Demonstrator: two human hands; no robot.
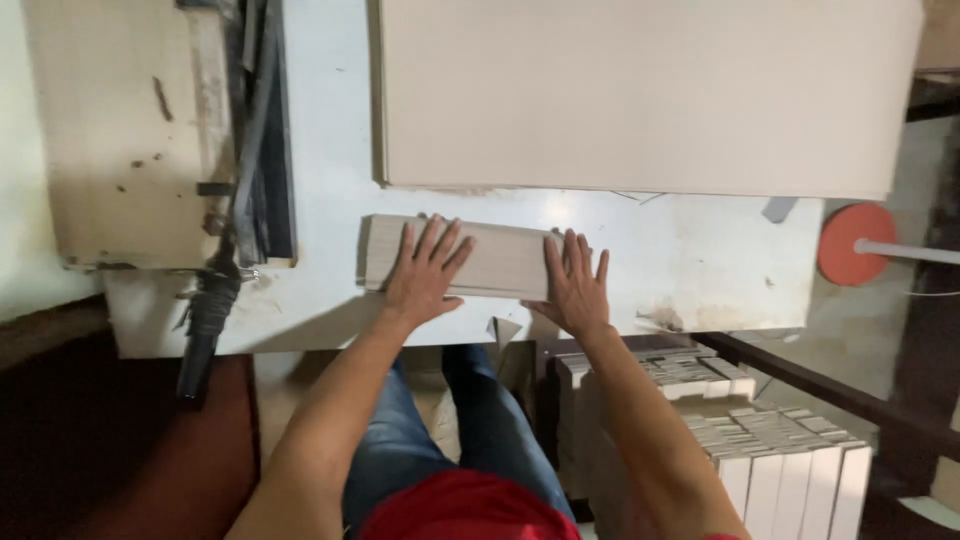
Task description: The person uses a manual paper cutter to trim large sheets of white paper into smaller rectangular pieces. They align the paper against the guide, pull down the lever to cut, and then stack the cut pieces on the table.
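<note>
Worn white worktable (320, 180) in a dim workshop: your two hands press flat on one stack of cut strips (500, 262).

Your left hand (425, 272) and right hand (574, 285) lie released, fingers spread on the stack near the front edge. It looks like stiff, light card, liable to slide; squeeze it by both ends. One large sheet stack (640, 90) lies behind, one red disc (855, 243) to the right.

Matt, smooth cardboard strips (465, 262) lie stacked on a glossy white desk (680, 250), worn and stained; the large board (640, 90) above looks like matt pale card, the cutter base (120, 130) scuffed and grimy
</note>
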